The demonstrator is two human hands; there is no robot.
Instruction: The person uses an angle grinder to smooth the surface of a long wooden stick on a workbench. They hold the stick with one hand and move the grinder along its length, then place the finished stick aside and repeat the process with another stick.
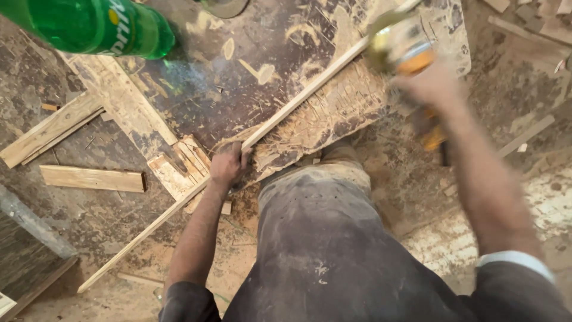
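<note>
Left hand (227,165) fingers curled tight round a thin wooden strip (298,98), pinning it on the dark worktop (238,65). Strip's long axis runs lower-left to upper-right. Right hand (430,86), blurred, grips a yellow power tool (405,50) at the strip's far end; finger detail unreadable

Green plastic bottle (95,25), eleven o'clock, lying sideways; short wooden plank (92,178), nine o'clock, flat on floor; dark, sawdust-strewn board (238,77), twelve o'clock.
</note>
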